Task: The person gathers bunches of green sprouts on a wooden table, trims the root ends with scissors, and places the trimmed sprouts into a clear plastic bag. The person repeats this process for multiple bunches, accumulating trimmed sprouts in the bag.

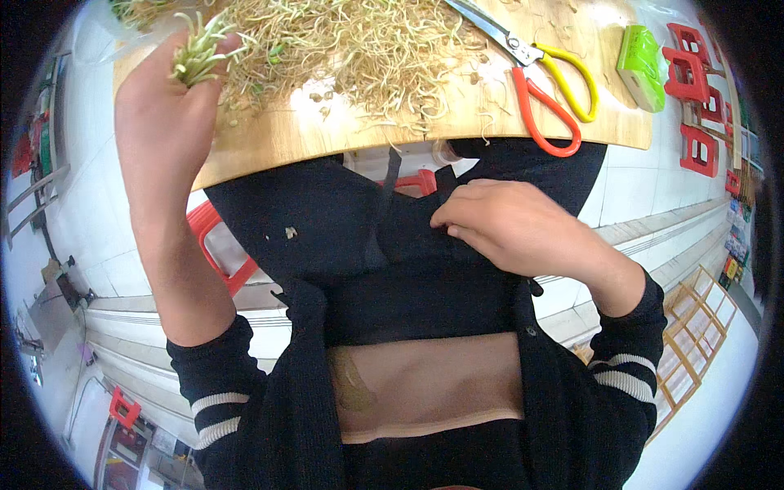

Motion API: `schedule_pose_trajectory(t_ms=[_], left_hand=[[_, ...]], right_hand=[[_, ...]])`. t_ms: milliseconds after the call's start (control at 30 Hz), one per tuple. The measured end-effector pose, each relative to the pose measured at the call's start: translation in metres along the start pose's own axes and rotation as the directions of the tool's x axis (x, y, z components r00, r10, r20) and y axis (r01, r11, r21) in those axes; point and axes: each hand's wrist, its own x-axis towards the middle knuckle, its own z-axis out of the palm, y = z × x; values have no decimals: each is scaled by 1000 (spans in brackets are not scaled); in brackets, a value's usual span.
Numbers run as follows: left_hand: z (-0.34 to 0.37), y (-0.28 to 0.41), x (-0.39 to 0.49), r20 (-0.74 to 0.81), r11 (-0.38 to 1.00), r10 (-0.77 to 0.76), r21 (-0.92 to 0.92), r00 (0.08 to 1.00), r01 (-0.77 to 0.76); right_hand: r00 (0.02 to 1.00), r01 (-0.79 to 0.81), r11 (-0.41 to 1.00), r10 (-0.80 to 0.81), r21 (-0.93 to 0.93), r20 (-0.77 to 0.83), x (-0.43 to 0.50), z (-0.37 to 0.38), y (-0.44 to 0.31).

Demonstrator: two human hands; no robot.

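Observation:
A bundle of pale bean sprouts (pixel 197 60) is clasped in my left hand (pixel 165 116), raised over the left side of the wooden table (pixel 257 150). Beyond it spreads a loose heap of sprouts and thin brown root trimmings (pixel 361 46). My right hand (pixel 514 229) hovers above my dark-clothed lap, its thumb and fingertips drawn close together. Whether anything small sits between those fingers cannot be made out. Scissors (pixel 527 58) with one red and one yellow handle lie on the table's right half, blades apart, the red loop reaching past the front edge.
A green soft pack of tissues (pixel 640 67) lies near the table's right edge. Clear plastic (pixel 98 37) shows at the upper left. Red plastic stools (pixel 686 73) stand on the tiled floor to the right, beyond a wooden rack (pixel 695 343). Another red stool (pixel 223 245) is beneath me.

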Motion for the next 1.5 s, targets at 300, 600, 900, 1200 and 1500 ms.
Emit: schedule_pose_trajectory(t_ms=[300,600,900,1200,1500], left_hand=[[11,-10,28,-33,999,-49,-15,998,48],[-1,26,33,43,975,-212,85,976,208],[2,29,36,-24,964,-264,35,964,265],[-4,46,30,19,968,-249,41,968,248],[-42,56,-5,28,778,-300,-572,953,262]], right_hand=[[866,-466,795,501,-389,-14,89,70,107],[880,-470,833,466,-292,-88,105,59,119],[887,-462,869,445,-179,-125,111,54,133],[886,-459,868,433,-188,-165,107,73,134],[889,-441,854,371,-278,-270,128,97,134]])
